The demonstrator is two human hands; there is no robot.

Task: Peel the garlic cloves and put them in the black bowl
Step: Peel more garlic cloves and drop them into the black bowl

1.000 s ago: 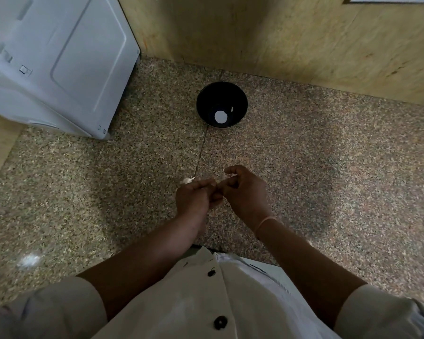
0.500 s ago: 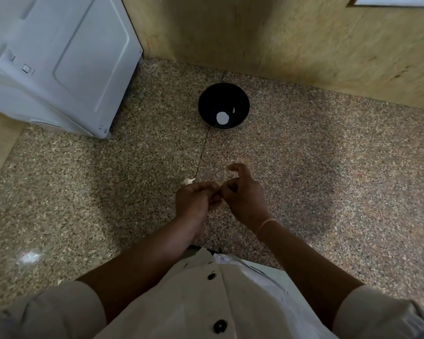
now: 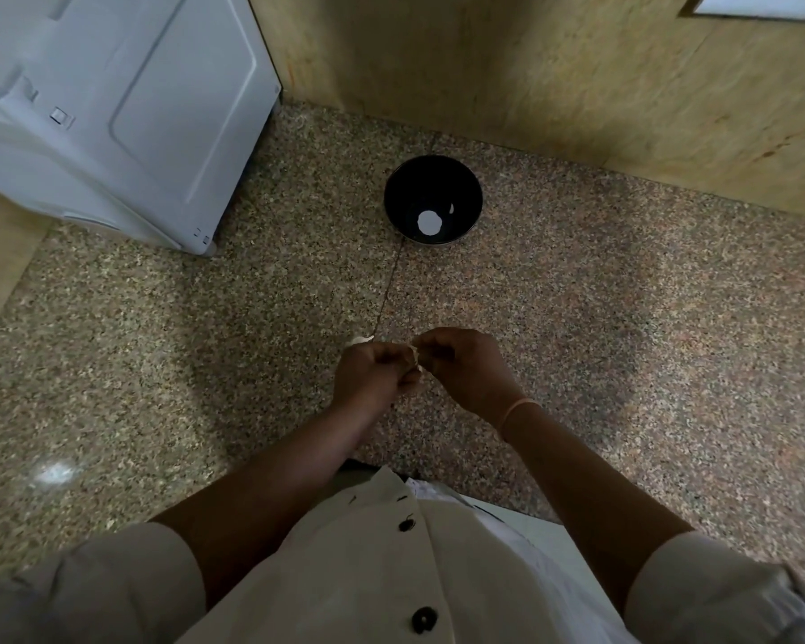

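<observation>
Both my hands meet over the speckled counter, below the black bowl (image 3: 433, 199). My left hand (image 3: 375, 376) and my right hand (image 3: 465, 369) pinch a small pale garlic clove (image 3: 414, 357) between their fingertips; only a sliver of its skin shows. The bowl stands farther back, with a white round spot and a small white fleck inside. Another pale bit of garlic or skin (image 3: 361, 339) lies on the counter just beyond my left hand.
A white appliance (image 3: 112, 113) stands at the back left. A tan wall (image 3: 554, 72) runs along the back behind the bowl. The speckled stone counter (image 3: 647, 318) stretches to both sides. My pale buttoned shirt fills the bottom of the view.
My right forefinger, raised before, has curled down onto the clove. A pale strip of skin now shows between my fingertips. The bowl has not moved.
</observation>
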